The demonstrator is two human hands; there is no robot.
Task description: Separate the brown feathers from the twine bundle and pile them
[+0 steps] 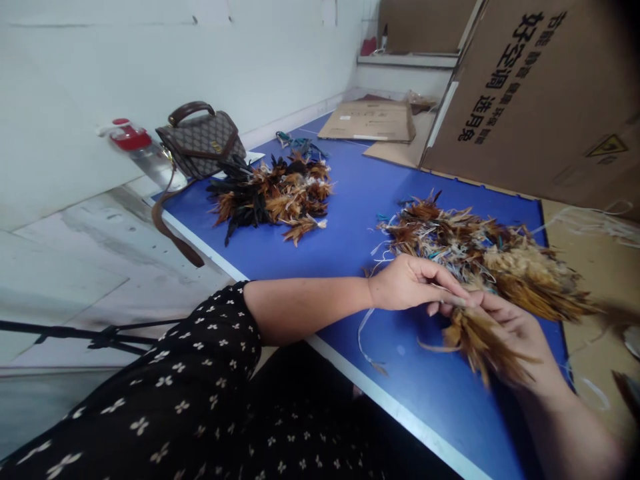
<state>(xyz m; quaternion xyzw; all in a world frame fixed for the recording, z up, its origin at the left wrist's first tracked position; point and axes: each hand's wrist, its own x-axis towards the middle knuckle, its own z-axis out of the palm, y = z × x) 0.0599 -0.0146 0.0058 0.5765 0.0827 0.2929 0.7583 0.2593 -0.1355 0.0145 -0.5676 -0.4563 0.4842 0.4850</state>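
Observation:
Both my hands meet over the right part of the blue table. My left hand (417, 283) pinches the bound quill end of a bundle of golden-brown feathers (475, 340). Wrapped around the same bundle from the right is my right hand (517, 333), its fingertips close to the left ones. The feather tips fan downward below my fingers. Just beyond my hands lies a large heap of loose feathers and strings (465, 243). A second pile of feather bunches (280, 193), black and rust-brown, lies farther left.
A brown handbag (203, 143) and a red-capped water bottle (145, 153) stand at the table's left edge. Flat cardboard (367, 120) lies at the back. A tall printed cardboard box (530, 100) rises behind the right heap. Cardboard (585, 253) covers the right side.

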